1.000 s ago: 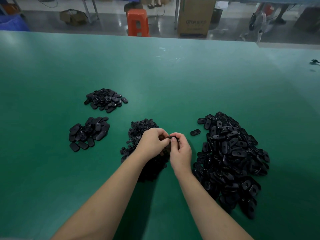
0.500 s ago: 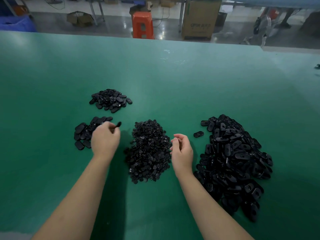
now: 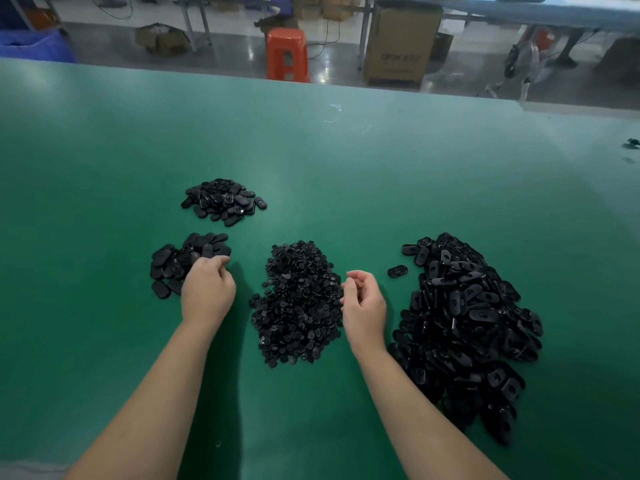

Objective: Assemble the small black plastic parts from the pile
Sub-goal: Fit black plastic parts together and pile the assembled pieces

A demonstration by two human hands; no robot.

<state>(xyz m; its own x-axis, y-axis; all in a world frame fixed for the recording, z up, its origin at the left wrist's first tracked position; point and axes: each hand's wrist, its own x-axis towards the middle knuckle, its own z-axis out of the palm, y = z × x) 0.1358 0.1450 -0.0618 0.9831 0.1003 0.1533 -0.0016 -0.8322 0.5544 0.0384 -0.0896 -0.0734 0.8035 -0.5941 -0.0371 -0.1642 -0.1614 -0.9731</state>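
The carton (image 3: 401,46) on the floor beyond the table carries grey lettering on its front face — too blurred to read. No other writing is legible.

Work surface: a wide green table (image 3: 346,168) with a matte top and faint scuff marks near its far edge. Behind it lies a glossy grey floor with an orange stool (image 3: 286,53), an open box (image 3: 161,38), metal table legs, a blue bin (image 3: 34,46) at far left and a floor fan (image 3: 526,60) at right.

Parts layout on the table:
- Big pile (image 3: 464,327) — oval black shells, at right, the largest heap. One stray shell (image 3: 397,271) lies just beside its upper left edge.
- Middle pile (image 3: 299,303) — small round black pieces, between the two hands.
- Near-left pile (image 3: 187,259) — oval parts, flat side mostly up.
- Far-left pile (image 3: 223,201) — oval parts, well apart from the near-left pile and beyond it.

Left hand (image 3: 207,289): positioned at the right edge of the near-left pile, fingers curled with tips at the parts. Whether they grasp a part cannot be told.

Right hand (image 3: 365,303): hovers between the middle pile and the big pile, palm turned inward, fingers loosely curled, thumb raised. No part is visible in it; it reads as relaxed and released.

Both forearms are bare and extend from the bottom edge of the view.
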